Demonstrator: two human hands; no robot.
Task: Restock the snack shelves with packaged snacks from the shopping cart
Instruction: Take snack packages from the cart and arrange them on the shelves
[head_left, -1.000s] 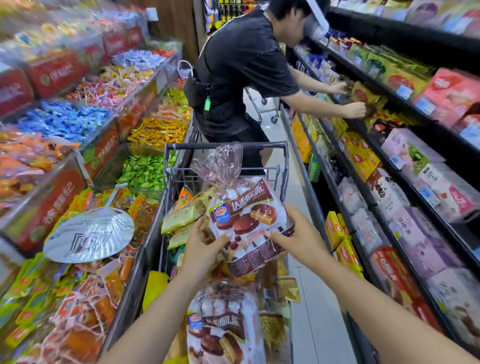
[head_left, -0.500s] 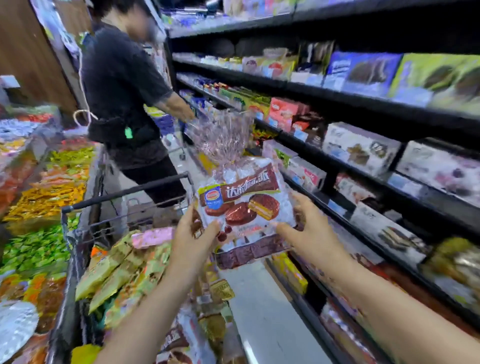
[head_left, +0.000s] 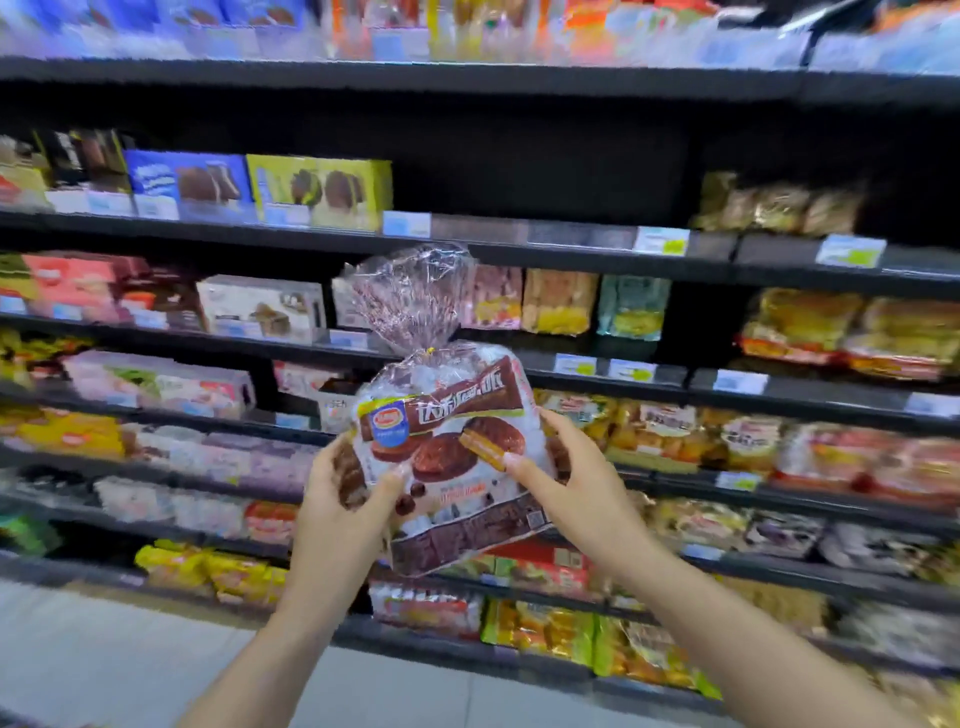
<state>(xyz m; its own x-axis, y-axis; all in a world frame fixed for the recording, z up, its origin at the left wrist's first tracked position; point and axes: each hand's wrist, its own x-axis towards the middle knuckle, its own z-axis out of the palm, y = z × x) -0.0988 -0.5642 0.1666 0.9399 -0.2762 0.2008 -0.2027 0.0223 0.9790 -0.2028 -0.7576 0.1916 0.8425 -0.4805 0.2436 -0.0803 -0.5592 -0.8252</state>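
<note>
Bag of chocolate pies (head_left: 447, 447), clear plastic with a tied top, held upright at chest height facing the snack shelves (head_left: 571, 249). Left hand (head_left: 337, 509) pinching its left edge, right hand (head_left: 576, 488) pinching the right. Risk: slippery wrap sliding from such light edge grips, or catching a shelf lip during placement.

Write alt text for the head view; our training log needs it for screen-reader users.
Both hands, left hand and right hand, hold up a clear bag of chocolate pies, tied at the top, in front of black snack shelves stocked with boxed and bagged snacks. One shelf has an open gap above the bag.
</note>
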